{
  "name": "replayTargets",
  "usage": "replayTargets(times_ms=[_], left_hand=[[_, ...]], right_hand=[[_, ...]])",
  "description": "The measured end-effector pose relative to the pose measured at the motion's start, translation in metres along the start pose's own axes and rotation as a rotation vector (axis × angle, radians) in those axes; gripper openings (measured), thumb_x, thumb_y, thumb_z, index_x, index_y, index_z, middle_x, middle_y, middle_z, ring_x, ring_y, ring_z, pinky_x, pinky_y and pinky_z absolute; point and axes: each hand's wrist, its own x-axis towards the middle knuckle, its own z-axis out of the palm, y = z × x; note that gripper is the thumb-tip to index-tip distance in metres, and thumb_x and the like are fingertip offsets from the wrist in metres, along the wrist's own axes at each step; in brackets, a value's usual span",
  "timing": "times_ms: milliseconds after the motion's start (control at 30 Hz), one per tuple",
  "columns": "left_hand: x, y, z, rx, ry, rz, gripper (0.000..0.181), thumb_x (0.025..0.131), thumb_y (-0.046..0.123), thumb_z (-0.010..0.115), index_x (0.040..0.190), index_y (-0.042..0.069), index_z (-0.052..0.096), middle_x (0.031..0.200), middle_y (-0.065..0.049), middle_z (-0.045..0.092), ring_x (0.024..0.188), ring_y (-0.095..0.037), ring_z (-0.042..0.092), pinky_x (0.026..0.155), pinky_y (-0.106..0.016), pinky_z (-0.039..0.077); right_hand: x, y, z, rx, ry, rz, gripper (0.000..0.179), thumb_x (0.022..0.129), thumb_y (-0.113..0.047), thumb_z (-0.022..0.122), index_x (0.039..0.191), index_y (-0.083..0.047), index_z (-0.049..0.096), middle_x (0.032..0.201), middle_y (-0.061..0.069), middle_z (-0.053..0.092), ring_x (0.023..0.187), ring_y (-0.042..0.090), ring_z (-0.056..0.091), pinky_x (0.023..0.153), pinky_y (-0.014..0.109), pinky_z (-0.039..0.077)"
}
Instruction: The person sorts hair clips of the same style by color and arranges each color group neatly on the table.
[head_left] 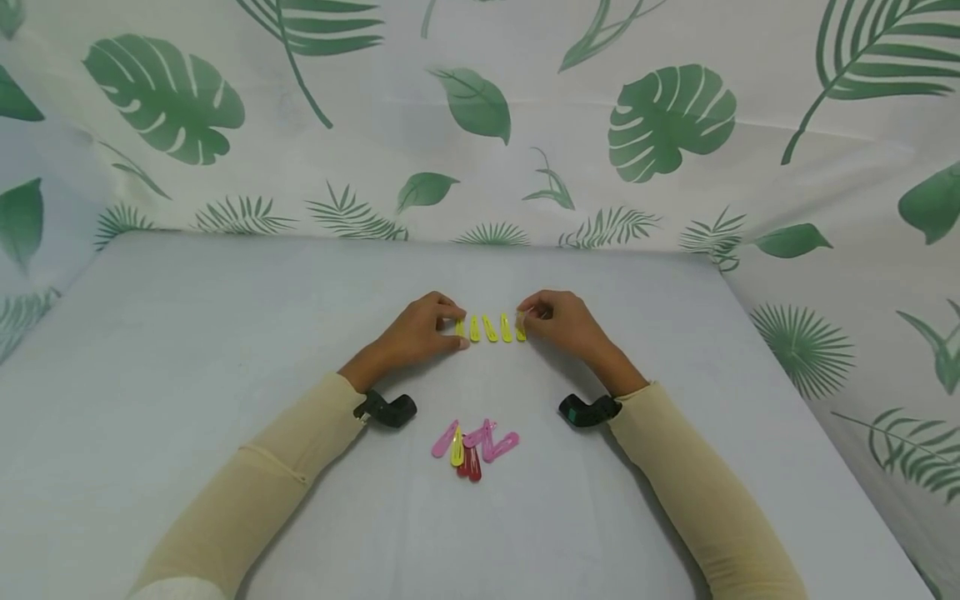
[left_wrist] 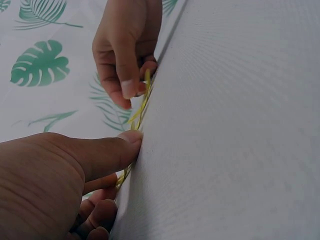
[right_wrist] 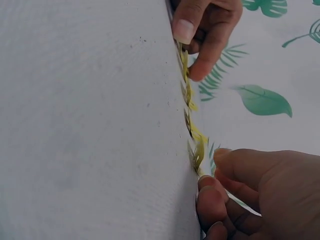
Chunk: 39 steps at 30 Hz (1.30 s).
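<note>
Several yellow snap hair clips stand in a side-by-side row, with the middle yellow hair clip (head_left: 490, 328) tilted slightly. At the row's left end, my left hand (head_left: 420, 329) holds a yellow hair clip (head_left: 460, 327) between thumb and forefinger, one at each end of it. My right hand (head_left: 566, 323) pinches the yellow hair clip (head_left: 521, 332) at the right end, its fingertips covering the upper part. In the right wrist view, the row of clips (right_wrist: 189, 95) runs between both hands.
Nearer the body lies a loose pile: pink hair clips (head_left: 501, 447), red hair clips (head_left: 474, 465) and one yellow hair clip (head_left: 457, 448). Everything rests on a white-covered table (head_left: 225, 333). A leaf-printed cloth (head_left: 525, 108) hangs behind it. Black wrist devices (head_left: 390, 411) sit at both cuffs.
</note>
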Motion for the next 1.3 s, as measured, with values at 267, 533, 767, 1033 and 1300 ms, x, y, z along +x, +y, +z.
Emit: replayTargets(times_ms=[267,533,767,1033,1300], left_hand=[[0.0,-0.001,-0.001,-0.007,-0.006,0.006,0.046,0.089,0.021,0.074,0.129,0.003,0.062,0.123,-0.012,0.052,0.099,-0.023,0.051,0.085,-0.036,0.044],[0.0,0.0,-0.002,-0.01,-0.006,-0.008,0.047,0.088,0.021,0.074,0.13,0.003,0.062,0.123,-0.012,0.052,0.099,-0.023,0.05,0.085,-0.036,0.044],[0.0,0.001,-0.002,-0.009,-0.013,-0.012,0.047,0.089,0.021,0.074,0.131,0.003,0.061,0.123,-0.012,0.052,0.1,-0.023,0.05,0.085,-0.036,0.043],[0.0,0.001,-0.001,0.007,-0.01,-0.012,0.047,0.089,0.022,0.074,0.13,0.004,0.062,0.124,-0.012,0.052,0.099,-0.023,0.05,0.084,-0.036,0.043],[0.001,0.001,0.0,0.01,-0.01,-0.016,0.046,0.089,0.022,0.074,0.13,0.004,0.062,0.122,-0.011,0.052,0.098,-0.022,0.05,0.083,-0.035,0.043]], right_hand=[[0.0,-0.001,-0.002,0.003,-0.006,-0.001,0.022,0.094,-0.014,0.059,0.112,-0.005,0.068,0.086,0.009,0.065,0.073,0.022,0.056,0.066,0.035,0.044],[0.0,0.002,-0.005,0.047,-0.017,-0.009,0.021,0.093,-0.011,0.062,0.112,-0.005,0.068,0.084,0.009,0.065,0.07,0.021,0.057,0.063,0.033,0.047],[-0.005,0.0,-0.005,0.123,-0.013,0.023,0.021,0.093,-0.01,0.063,0.112,-0.003,0.068,0.099,0.011,0.067,0.08,0.023,0.06,0.066,0.031,0.05],[-0.019,-0.007,-0.004,0.164,-0.024,-0.007,0.02,0.09,-0.006,0.065,0.109,-0.002,0.07,0.1,0.011,0.067,0.079,0.022,0.061,0.063,0.029,0.049],[-0.034,-0.018,0.0,0.193,-0.097,-0.081,0.019,0.088,-0.003,0.066,0.107,0.0,0.07,0.094,0.009,0.067,0.074,0.02,0.06,0.063,0.028,0.048]])
